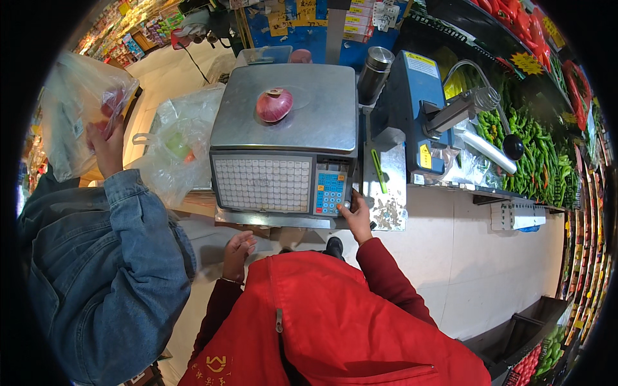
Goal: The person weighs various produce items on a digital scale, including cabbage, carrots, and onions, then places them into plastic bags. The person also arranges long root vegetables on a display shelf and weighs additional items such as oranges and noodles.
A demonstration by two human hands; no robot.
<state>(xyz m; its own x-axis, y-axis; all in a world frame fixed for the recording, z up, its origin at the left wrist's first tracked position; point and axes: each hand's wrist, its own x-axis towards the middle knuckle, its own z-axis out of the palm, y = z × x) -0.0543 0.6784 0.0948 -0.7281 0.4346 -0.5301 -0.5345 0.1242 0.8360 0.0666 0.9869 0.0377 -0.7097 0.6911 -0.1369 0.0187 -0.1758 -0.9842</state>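
Observation:
A red onion [274, 105] lies bare on the steel pan [314, 128] of a label-printing scale. My right hand [356, 216] is at the lower right corner of the scale's keypad [330, 193], its thumb on or just over the keys and its other fingers at the scale's side. My left hand [239, 251] hangs in front of the scale's lower edge, fingers loosely curled, with nothing in it. Left of the scale lies a clear plastic bag [169, 130] with green and orange produce inside.
A person in a denim jacket [140, 260] stands close at left, holding a plastic bag [72, 106] with reddish produce. Right of the scale are a steel flask [374, 75], a green utility knife [378, 171], a blue bag-sealing machine [420, 91] and green peppers [531, 154].

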